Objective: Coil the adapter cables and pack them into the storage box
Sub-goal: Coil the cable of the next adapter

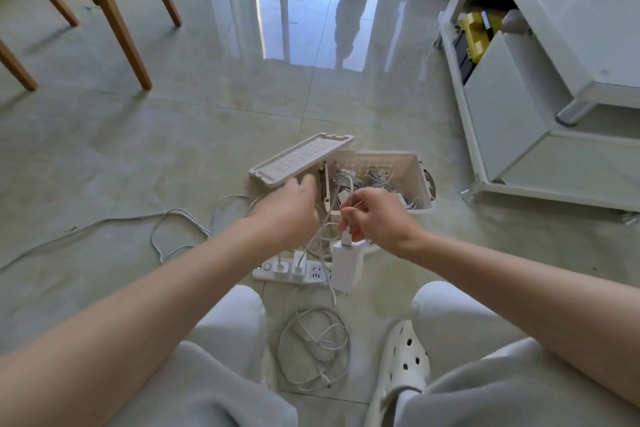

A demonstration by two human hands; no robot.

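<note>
A person crouches on a glossy tiled floor, seen from above. The left hand (291, 208) holds the near edge of a tilted beige lid (301, 159) beside an open storage box (420, 184) with white cables inside. The right hand (370, 218) pinches a cable plug (346, 236) at the top of a white adapter (348, 265) on a power strip (311, 274). A coiled cable (313, 350) lies between the knees, near a white clog (405, 357).

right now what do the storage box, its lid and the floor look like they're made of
The storage box looks like moulded plastic, cream and matt: thin perforated walls let light through. The lid seems to be the same cream plastic, slotted. The floor is probably glazed ceramic or stone tile, polished: grout lines, mirror-like reflections.
</note>
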